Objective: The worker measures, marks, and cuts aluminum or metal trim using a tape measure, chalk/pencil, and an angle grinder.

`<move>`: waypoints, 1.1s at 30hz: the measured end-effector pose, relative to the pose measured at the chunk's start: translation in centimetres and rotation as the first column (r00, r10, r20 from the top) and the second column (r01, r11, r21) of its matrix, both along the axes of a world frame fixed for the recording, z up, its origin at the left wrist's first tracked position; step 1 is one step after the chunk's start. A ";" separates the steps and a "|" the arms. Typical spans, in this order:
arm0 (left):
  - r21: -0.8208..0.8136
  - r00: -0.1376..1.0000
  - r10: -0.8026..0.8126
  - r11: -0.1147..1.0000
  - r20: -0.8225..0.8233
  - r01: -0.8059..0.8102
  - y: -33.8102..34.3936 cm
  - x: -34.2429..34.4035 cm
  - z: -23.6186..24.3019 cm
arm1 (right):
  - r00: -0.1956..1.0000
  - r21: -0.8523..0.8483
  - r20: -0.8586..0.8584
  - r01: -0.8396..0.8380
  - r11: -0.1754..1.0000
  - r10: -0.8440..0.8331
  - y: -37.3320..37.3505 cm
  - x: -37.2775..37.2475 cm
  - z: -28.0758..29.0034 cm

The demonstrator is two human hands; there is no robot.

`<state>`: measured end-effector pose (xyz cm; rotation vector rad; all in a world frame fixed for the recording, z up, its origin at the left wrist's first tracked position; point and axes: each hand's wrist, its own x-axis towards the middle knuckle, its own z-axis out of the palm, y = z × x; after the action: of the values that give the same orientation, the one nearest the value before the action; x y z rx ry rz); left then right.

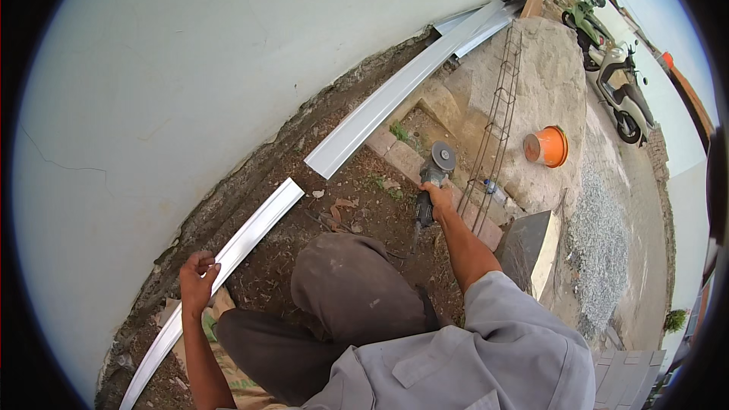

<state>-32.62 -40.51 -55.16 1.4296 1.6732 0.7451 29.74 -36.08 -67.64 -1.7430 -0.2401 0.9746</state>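
Observation:
My right hand (pixel 438 199) is wrapped round an angle grinder (pixel 427 209), held above the ground right of my knee. Its round grey disc (pixel 443 156) is at the far end. On the left, my left hand (pixel 197 275) has its fingers bent and thumb at the wall-side edge of a shiny metal strip (pixel 258 222), seemingly pinching it; the exact contact is hard to see. This strip runs from the lower left to the middle. Beyond a short gap, a longer metal profile (pixel 395 99) stretches toward the far wall corner.
A pale wall (pixel 152 91) rises on the left. To the right lie a wire rebar cage (pixel 497 114), an orange bucket (pixel 548 146), a plastic bottle (pixel 495 191), a dark block-like box (pixel 524 247) and gravel (pixel 600 243). Scooters (pixel 624 91) stand at the far right.

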 end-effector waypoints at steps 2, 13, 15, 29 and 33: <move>-0.029 0.997 0.020 0.999 -0.074 -0.023 -1.8 -0.9 -0.6 | 1.000 -0.110 -0.018 0.004 0.994 -0.006 -0.2 0.6 -1.4; -0.201 0.985 0.169 0.964 -0.041 -0.174 -9.7 -1.8 -4.2 | 0.951 -0.294 0.302 0.154 0.943 -0.061 0.1 1.2 -8.5; -0.192 0.982 0.183 0.963 -0.049 -0.189 -9.7 -1.5 -4.0 | 0.931 -0.323 0.364 0.163 0.932 -0.037 0.1 1.4 -9.5; -0.197 0.981 0.120 0.969 -0.155 -0.150 -9.3 -1.2 -4.2 | 0.852 -0.411 0.509 0.112 0.905 0.125 -0.9 0.2 -9.8; -0.199 0.977 0.107 0.969 -0.186 -0.144 -8.9 -1.0 -3.6 | 0.853 -0.439 0.503 0.111 0.891 0.142 -0.6 0.3 -9.4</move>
<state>-33.61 -49.38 -58.72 1.2768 1.9307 0.5031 30.05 -36.72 -77.04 -2.4389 -0.3989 0.5614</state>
